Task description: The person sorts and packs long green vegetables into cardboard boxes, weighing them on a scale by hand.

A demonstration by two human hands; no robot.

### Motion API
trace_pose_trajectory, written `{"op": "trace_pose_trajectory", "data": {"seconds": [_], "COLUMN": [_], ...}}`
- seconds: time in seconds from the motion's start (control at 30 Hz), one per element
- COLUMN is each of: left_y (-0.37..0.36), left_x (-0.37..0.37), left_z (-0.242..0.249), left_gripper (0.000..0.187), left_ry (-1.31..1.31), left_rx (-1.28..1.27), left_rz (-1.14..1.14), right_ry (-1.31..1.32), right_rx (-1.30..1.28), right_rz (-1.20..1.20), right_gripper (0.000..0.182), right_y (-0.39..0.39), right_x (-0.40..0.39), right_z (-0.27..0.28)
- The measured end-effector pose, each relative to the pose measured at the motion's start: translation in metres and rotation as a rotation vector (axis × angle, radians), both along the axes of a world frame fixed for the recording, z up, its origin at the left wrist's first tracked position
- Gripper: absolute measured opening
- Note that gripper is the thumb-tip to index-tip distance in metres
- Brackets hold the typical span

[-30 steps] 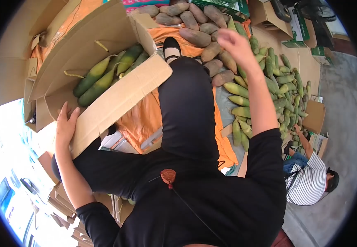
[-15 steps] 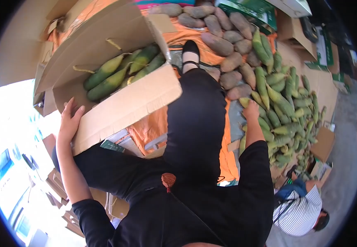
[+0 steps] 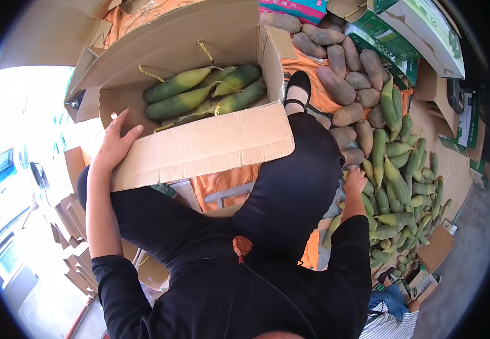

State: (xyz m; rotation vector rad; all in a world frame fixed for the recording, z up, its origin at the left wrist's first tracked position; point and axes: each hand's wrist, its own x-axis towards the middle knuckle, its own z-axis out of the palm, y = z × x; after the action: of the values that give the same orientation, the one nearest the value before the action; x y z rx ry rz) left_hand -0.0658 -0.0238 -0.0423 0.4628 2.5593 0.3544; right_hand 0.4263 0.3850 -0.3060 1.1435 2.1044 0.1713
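Observation:
A cardboard box (image 3: 205, 150) leans tilted over my legs, its front flap facing me. Inside lie several green radishes (image 3: 180, 103). My left hand (image 3: 115, 146) holds the box at its left front corner, thumb apart from the fingers. Out to the right, my right hand (image 3: 355, 181) is at the near-left edge of a pile of green radishes (image 3: 394, 186). Its fingers curl around a green radish there, mostly hidden by the hand.
Reddish-brown radishes (image 3: 335, 85) lie beyond my knee on an orange sheet (image 3: 307, 68). Green-and-white cartons (image 3: 420, 34) stand at the back right. A person in a striped top (image 3: 394, 325) is at the lower right. More cardboard boxes (image 3: 81, 265) stand at the left.
The view has shifted, so the box and piles appear farther right. My left hand stays at the box corner. My right hand remains at the edge of the radish pile.

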Motion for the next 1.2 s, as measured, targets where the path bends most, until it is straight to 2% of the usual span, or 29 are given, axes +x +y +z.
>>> {"op": "trace_pose_trajectory", "data": {"seconds": [0.13,0.23,0.27,0.33,0.37,0.4,0.47,0.53,0.6,0.67,0.83,0.97,1.1,1.13,1.2], "left_y": [0.002,0.001,0.002,0.005,0.005,0.005,0.005,0.005,0.005,0.009,0.003,0.000,-0.002,-0.001,0.003], "left_x": [-0.002,-0.001,0.000,0.002,0.003,0.003,0.003,0.002,0.002,0.003,0.000,-0.001,-0.003,-0.002,0.000], "left_z": [-0.004,-0.003,-0.001,0.003,0.004,0.005,0.004,0.005,0.005,0.010,0.003,0.000,-0.004,-0.001,0.006], "left_gripper": [0.064,0.065,0.065,0.065,0.066,0.066,0.066,0.066,0.066,0.067,0.069,0.070,0.070,0.070,0.070], "left_ry": [0.019,0.031,0.033,0.019,-0.004,0.003,0.018,0.017,-0.001,-0.013,0.026,0.053,0.069,0.067,0.067], "left_rx": [-0.033,-0.036,-0.042,-0.021,-0.007,-0.002,-0.027,-0.020,-0.008,-0.006,-0.009,0.013,0.032,0.032,0.026], "left_rz": [-0.053,-0.056,-0.060,-0.033,-0.015,-0.007,-0.038,-0.038,-0.032,-0.027,-0.059,-0.085,-0.100,-0.100,-0.102], "right_ry": [0.099,0.438,0.444,0.896,1.033,1.041,1.553,1.546,1.749,1.811,2.097,2.101,1.815,1.761,1.548], "right_rx": [0.000,0.045,0.050,0.111,-0.009,-0.010,-0.209,-0.218,-0.260,-0.278,-0.516,-0.888,-1.063,-1.050,-1.004], "right_rz": [-0.013,-0.215,-0.209,-0.350,-0.576,-0.567,-0.718,-0.693,-0.631,-0.586,-0.271,-0.048,0.224,0.207,0.363], "right_gripper": [0.046,0.057,0.057,0.056,0.050,0.050,0.044,0.040,0.039,0.039,0.039,0.036,0.035,0.038,0.043], "right_y": [-0.001,0.005,0.007,0.019,0.031,0.031,0.035,0.026,0.018,0.017,0.010,-0.012,-0.054,-0.064,-0.096], "right_x": [0.004,0.004,0.006,0.016,0.024,0.017,0.010,-0.024,-0.060,-0.089,-0.170,-0.239,-0.307,-0.321,-0.345], "right_z": [0.033,0.052,0.055,0.054,0.046,0.052,0.071,0.120,0.169,0.210,0.301,0.351,0.360,0.355,0.355]}}
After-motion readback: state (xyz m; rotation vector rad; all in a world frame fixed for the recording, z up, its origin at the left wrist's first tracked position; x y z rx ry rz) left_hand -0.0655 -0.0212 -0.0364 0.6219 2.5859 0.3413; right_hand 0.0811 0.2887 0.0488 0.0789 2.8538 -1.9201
